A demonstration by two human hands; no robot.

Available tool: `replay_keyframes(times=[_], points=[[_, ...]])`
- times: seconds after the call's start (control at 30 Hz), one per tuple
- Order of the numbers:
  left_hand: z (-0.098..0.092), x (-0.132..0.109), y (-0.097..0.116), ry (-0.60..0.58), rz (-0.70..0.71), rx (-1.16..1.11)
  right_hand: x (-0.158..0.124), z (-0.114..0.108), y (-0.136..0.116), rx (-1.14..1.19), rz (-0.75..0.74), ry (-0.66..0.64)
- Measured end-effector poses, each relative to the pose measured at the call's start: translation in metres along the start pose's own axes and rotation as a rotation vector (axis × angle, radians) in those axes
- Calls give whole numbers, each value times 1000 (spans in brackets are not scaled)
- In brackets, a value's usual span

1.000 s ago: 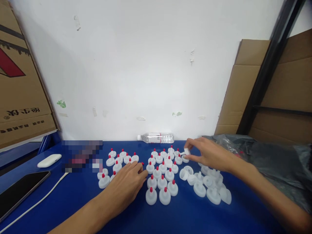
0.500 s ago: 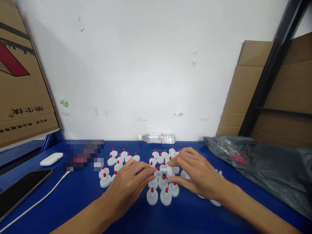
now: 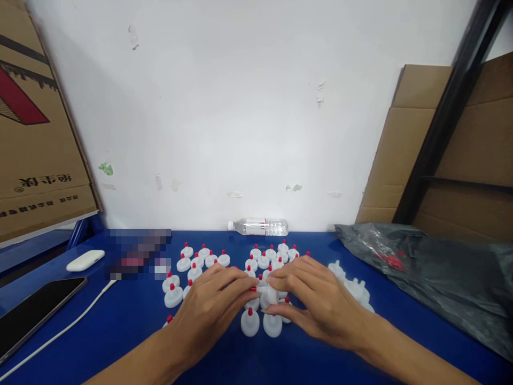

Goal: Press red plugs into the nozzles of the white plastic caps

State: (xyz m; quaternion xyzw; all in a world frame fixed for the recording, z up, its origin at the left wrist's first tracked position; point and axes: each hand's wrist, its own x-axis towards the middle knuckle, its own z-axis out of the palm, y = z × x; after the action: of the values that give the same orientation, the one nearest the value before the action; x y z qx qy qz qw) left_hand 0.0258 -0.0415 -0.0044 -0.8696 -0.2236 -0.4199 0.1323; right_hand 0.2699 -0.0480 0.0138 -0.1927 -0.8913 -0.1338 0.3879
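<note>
Between the fingers of my right hand (image 3: 316,299) is a white nozzle cap (image 3: 272,295), tipped on its side with its spout pointing left. My left hand (image 3: 218,297) pinches a small red tip cap (image 3: 254,289) at the end of that spout. Below and around both hands stand several white nozzle caps with red tips, such as the front one (image 3: 250,322); my hands hide some of them. Right of my right hand lie white nozzle caps without red tips (image 3: 356,290).
A clear plastic bottle (image 3: 260,227) lies by the wall. On the left are a phone (image 3: 40,310), a white case (image 3: 85,260) and a white cable (image 3: 76,322). A dark grey plastic bag (image 3: 433,283) with a red-filled clear bag (image 3: 390,261) covers the right side.
My right hand has moved slightly left and down, bringing the white nozzle cap's spout to the red tip cap in my left hand. My left hand has barely moved.
</note>
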Motion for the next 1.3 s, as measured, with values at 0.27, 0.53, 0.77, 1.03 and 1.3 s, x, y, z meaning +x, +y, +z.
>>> replay_keyframes(times=[0.27, 0.53, 0.77, 1.03, 1.3], points=[[2, 1, -1, -144, -44, -66, -4, 8, -5, 87, 38, 17], [-1, -3, 12, -167, -125, -232, -2, 4, -11, 178, -6, 53], [-1, 5, 16, -191, -132, -86, 2, 0, -5, 45, -22, -12], [-4, 5, 3, -435, -285, 341, -1, -14, 31, -231, 108, -89], [-21, 14, -13, -616, -500, 491, -6, -26, 57, -330, 226, -45]])
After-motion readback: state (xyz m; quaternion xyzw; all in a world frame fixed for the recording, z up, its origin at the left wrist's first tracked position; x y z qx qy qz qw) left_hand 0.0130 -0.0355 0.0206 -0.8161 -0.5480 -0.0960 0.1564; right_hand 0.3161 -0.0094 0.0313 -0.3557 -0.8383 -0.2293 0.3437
